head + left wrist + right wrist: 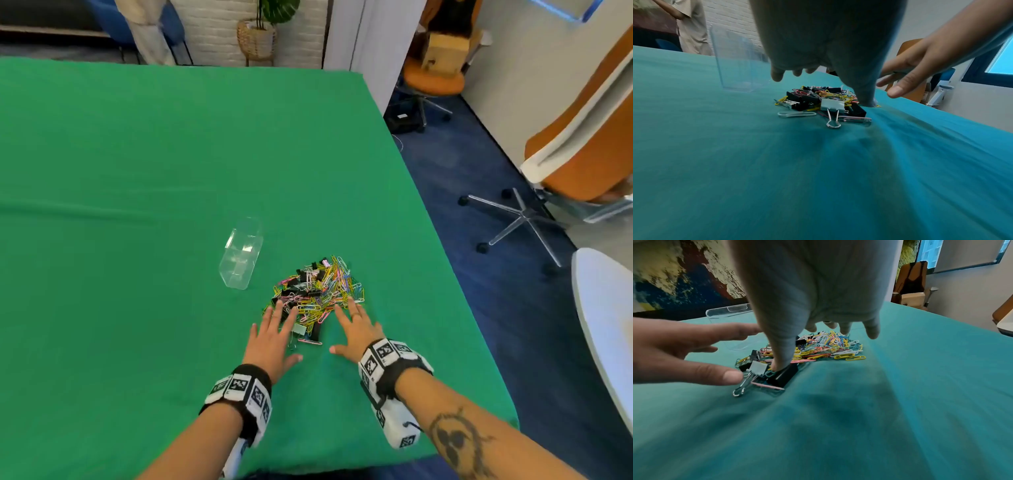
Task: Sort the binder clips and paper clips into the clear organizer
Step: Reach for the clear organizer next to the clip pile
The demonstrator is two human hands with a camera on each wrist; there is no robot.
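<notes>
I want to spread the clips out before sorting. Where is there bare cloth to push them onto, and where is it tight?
Bare green cloth lies left of the clear organizer and far beyond it. Also free: the strip right of the clip pile, toward the table edge. Tight: between organizer and pile, and the pile's near side, where the left hand and right hand rest spread.

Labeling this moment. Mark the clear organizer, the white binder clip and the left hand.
clear organizer (241,255), head view, on its transparent side wall.
white binder clip (832,105), left wrist view, on its white body.
left hand (270,337), head view, on the back of the hand.
</notes>
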